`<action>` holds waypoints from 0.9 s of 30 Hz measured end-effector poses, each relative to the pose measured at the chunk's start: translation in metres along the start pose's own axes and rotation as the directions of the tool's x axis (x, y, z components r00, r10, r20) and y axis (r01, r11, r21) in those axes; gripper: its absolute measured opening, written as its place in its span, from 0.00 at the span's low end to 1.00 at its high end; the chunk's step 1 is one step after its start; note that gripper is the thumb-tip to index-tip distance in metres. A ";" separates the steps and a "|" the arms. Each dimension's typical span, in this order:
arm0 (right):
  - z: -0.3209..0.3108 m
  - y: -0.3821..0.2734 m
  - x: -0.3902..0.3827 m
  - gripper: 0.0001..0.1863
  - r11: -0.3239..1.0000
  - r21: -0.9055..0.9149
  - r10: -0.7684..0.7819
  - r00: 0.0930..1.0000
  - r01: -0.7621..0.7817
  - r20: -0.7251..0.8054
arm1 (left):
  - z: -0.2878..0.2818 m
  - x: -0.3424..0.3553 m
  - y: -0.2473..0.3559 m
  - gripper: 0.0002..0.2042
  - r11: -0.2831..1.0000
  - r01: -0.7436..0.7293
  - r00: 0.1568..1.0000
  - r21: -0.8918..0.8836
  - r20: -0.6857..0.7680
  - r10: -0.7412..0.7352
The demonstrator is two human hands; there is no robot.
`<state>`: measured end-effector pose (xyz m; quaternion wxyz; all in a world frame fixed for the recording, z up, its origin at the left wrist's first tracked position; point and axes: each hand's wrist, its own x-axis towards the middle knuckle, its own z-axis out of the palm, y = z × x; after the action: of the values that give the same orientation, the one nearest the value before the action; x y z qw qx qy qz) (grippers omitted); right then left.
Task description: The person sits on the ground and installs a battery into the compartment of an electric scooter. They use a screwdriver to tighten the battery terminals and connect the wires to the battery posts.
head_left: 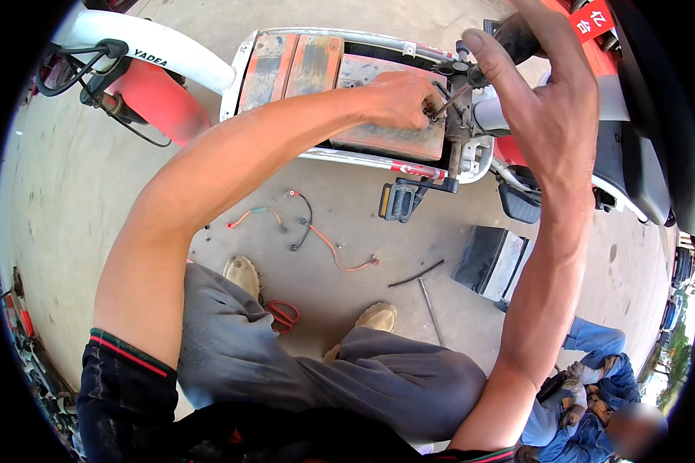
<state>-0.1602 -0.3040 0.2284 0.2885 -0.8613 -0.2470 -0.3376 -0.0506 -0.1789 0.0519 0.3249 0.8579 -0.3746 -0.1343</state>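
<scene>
My left hand (400,100) reaches across a dirty orange and grey battery (390,143). Its fingers are curled closed at the battery's right end, by a thin brownish rod (452,102); what they grip is mostly hidden. My right hand (552,104) is raised at the right, thumb stretched out and apart from the fingers, near a dark rounded part (517,38). Between the hands stands a greasy metal bracket (459,81) on the bike frame. More such batteries (310,68) sit side by side in the white frame tray (347,157).
Loose orange and black cables (336,251), red-handled scissors (283,315) and a T-handle wrench (431,309) lie on the floor. A dark box-shaped battery (486,258) stands at right. A pedal (400,201) juts from the bike. Another person (587,393) sits lower right.
</scene>
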 end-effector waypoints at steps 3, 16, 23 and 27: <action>0.020 0.017 -0.005 0.29 0.984 0.178 -0.008 0.994 0.027 -0.106 | -0.003 -0.001 -0.001 0.20 1.000 -0.010 1.000 -0.007 -0.008 0.010; -0.014 0.033 -0.013 0.27 0.993 -0.090 0.081 0.989 -0.070 0.123 | -0.002 0.002 0.007 0.21 1.000 -0.016 1.000 0.014 0.008 0.016; -0.013 0.031 0.000 0.27 0.915 0.357 0.098 0.964 -0.186 0.249 | 0.000 0.010 -0.012 0.22 0.995 -0.071 0.998 0.065 0.004 0.070; -0.006 0.044 -0.006 0.27 0.989 -0.146 0.033 0.995 -0.019 0.099 | 0.006 0.010 -0.017 0.14 0.986 -0.083 0.995 0.146 -0.043 0.090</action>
<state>-0.1392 -0.3407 0.2135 0.2168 -0.8990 -0.2249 -0.3069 -0.0374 -0.1804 0.0364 0.2770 0.8652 -0.4119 -0.0714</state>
